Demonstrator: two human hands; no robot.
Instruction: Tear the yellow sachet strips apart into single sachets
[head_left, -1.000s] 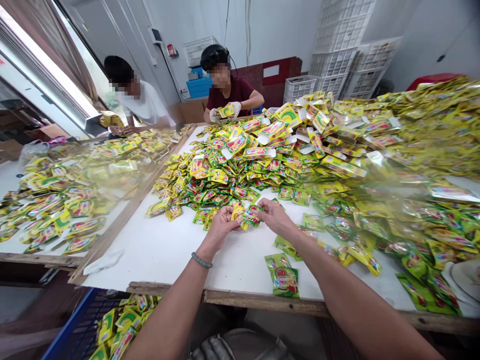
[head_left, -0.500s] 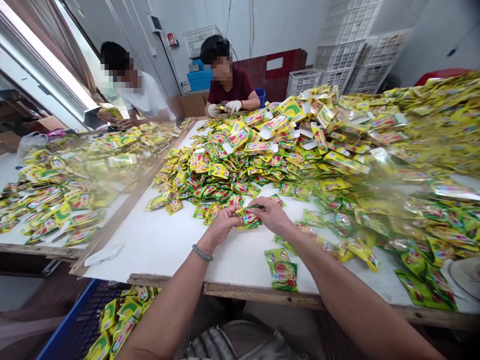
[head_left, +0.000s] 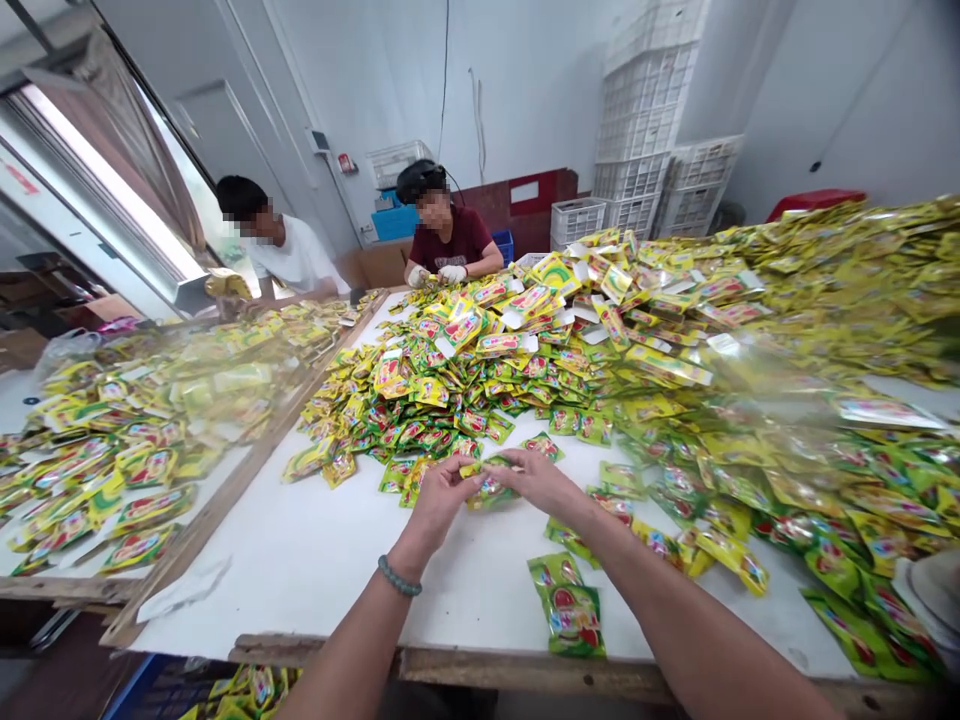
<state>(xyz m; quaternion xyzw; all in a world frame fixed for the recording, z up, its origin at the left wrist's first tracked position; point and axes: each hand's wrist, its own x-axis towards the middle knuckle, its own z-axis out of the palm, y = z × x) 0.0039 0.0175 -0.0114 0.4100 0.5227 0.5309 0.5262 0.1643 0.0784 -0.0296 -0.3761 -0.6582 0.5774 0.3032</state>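
Observation:
Just above the white tabletop (head_left: 322,560), my left hand (head_left: 442,497) and my right hand (head_left: 538,484) meet over a small green and yellow sachet (head_left: 491,491). Thumb and fingers of each hand pinch it, left hand on one side and right hand on the other. Part of the sachet is hidden behind the fingers. A bead bracelet (head_left: 399,576) circles my left wrist. Close behind my hands begins a heap of similar sachets (head_left: 442,400). Two joined green sachets (head_left: 574,610) lie near the front edge, left of my right forearm.
Yellow cartons (head_left: 525,300) top the heap, which spreads right. A wooden strip (head_left: 255,465) divides off another pile (head_left: 142,470). Two people sit opposite, one in white (head_left: 296,250), one in maroon (head_left: 465,240) with gloves. A blue crate (head_left: 142,690) stands below the table edge. White crates (head_left: 637,130) are stacked behind.
The view has tilted up, so the table and my hands sit lower in the picture. Both hands keep hold of the sachet; their fingers have shifted slightly and cover more of it.

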